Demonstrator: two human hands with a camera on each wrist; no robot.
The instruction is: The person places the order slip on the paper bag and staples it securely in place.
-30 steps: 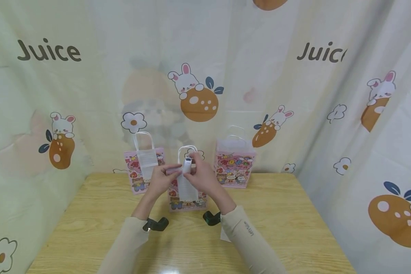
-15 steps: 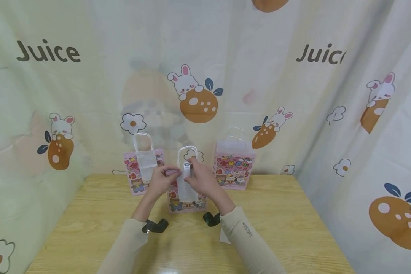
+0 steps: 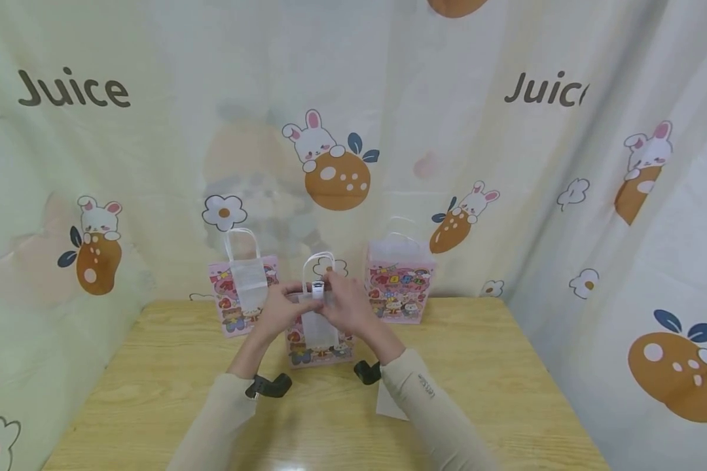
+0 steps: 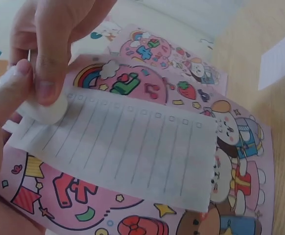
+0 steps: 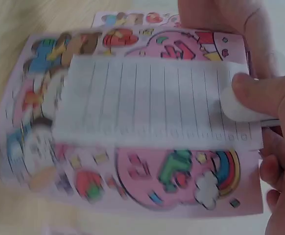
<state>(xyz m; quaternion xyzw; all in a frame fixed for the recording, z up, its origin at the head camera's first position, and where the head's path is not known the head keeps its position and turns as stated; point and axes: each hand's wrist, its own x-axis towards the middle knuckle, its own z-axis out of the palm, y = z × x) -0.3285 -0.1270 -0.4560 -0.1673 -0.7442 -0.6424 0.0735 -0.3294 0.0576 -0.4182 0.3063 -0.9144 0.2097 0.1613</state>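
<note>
- Device (image 3: 317, 290), white, at the middle bag's (image 3: 299, 353) top edge, over its slip (image 3: 321, 330).
- Right hand (image 3: 349, 304) pinches it; left hand (image 3: 283, 311) meets it, grip unclear.
- Table (image 3: 124, 405) stretches ahead of bags; curtain (image 3: 171, 163) behind reads "Juice", "Juic".
- Three bags, two slips hanging; one paper (image 3: 390, 400) lying.

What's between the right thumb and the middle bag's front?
The white device and, behind it, the lined paper; the right wrist view shows both.
</note>
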